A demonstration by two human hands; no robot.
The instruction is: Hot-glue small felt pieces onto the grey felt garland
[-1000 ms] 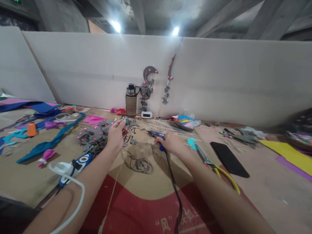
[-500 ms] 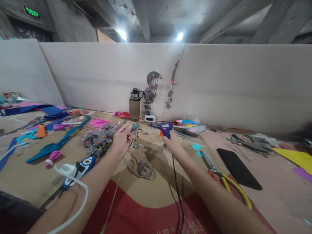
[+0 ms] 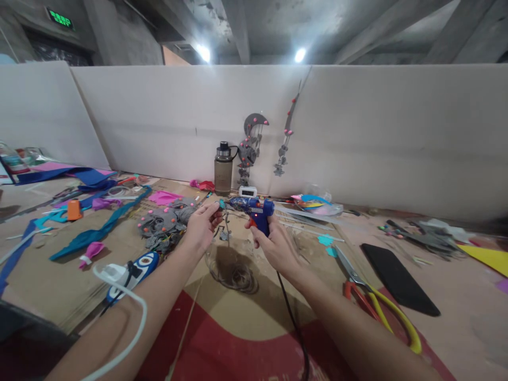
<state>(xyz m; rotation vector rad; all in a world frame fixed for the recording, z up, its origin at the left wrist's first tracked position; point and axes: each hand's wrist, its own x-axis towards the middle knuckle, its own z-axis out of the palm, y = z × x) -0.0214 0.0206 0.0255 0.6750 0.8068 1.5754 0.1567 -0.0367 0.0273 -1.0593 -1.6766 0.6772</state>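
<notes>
My right hand (image 3: 273, 241) is wrapped round the handle of a blue hot glue gun (image 3: 254, 207), its nozzle pointing left. Pinched in the fingertips of my left hand (image 3: 204, 225) is a small teal piece (image 3: 221, 203), right at the nozzle; whether they touch I cannot tell. Below my fingers hangs a thin cord with a small grey shape (image 3: 224, 234) on it. A loose coil of grey cord (image 3: 242, 278) lies on the cardboard beneath. To the left of my left hand sits a pile of grey felt pieces with pink and orange dots (image 3: 161, 222).
At the back stand a water bottle (image 3: 223, 172) and a small white digital clock (image 3: 248, 192). Scissors (image 3: 359, 280) and a black phone (image 3: 399, 278) lie at the right. A power strip (image 3: 137, 272) with a white cable is by my left forearm. Grey felt hangings (image 3: 254, 124) hang on the white panel.
The glue gun has moved left and turned, bringing its nozzle up to the teal piece. My left hand has stayed nearly in place. The view has shifted slightly.
</notes>
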